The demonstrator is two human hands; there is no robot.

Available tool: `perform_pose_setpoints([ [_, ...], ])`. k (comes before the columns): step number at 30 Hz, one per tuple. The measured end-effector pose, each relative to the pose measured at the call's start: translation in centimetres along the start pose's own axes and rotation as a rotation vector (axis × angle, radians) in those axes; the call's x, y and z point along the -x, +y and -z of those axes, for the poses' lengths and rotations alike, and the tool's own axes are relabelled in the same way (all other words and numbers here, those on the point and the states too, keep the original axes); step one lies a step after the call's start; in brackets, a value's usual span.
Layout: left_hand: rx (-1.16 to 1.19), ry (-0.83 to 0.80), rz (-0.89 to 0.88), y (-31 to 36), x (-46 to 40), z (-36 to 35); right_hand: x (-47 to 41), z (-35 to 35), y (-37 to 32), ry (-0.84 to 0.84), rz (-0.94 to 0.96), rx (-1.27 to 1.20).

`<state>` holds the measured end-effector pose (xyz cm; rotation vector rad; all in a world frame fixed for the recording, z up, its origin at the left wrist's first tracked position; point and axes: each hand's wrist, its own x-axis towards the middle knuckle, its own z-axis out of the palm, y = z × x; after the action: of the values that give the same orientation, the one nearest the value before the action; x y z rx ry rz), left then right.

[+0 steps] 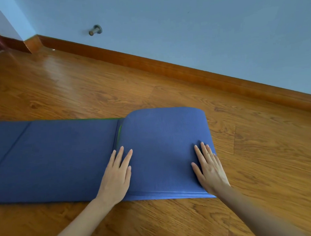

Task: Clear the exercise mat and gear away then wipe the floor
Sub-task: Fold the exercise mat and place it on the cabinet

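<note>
**Folded stack could spring open once the palms lift**

The blue exercise mat (63,157) lies flat on the wooden floor (259,158), running from the left edge of the view to a folded stack at its right end. That top panel (163,146) bulges in a rounded hump at the far side instead of lying flat, and a sliver of green underside (119,135) shows at the crease. At the near edge the stacked layers look slightly stepped, not flush

The left hand (116,175) presses flat near the crease, fingers straight and a little spread, partly on the unfolded length. The right hand (209,169) presses flat at the stack's right edge, fingers straight. The two hands are well apart and neither grips anything

Likely troubles from here: the bulging panel holds springy tension, so releasing pressure may let it flop back open. Folding onward over the uneven layers would probably skew the stack further, making it awkward to carry. The glossy floor may also let the mat slide under a sideways push

A metal door stop (95,30) juts from the pale blue wall (201,35) above the skirting board (148,62), well clear of the mat
</note>
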<state>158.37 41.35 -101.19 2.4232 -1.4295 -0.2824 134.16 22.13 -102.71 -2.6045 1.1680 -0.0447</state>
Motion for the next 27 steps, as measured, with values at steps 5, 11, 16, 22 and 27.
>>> perform_pose_setpoints([
  [5,-0.218,-0.043,-0.104,1.5,-1.8,-1.6,0.2,-0.2,0.1,-0.042,0.055,0.006],
  [11,-0.198,-0.069,-0.088,1.3,-1.5,-4.0,0.4,-0.6,0.9,-0.085,0.143,0.204],
  [16,-0.151,-0.051,-0.069,1.2,-1.2,-5.0,0.5,-1.3,1.0,-0.054,0.144,0.232],
  [22,-0.152,-0.028,-0.062,0.9,-1.4,-5.7,0.4,-2.4,1.0,-0.038,0.143,0.246],
  [27,-0.121,-0.004,-0.063,0.8,-1.6,-5.7,0.0,-2.6,1.2,-0.054,0.16,0.274],
])
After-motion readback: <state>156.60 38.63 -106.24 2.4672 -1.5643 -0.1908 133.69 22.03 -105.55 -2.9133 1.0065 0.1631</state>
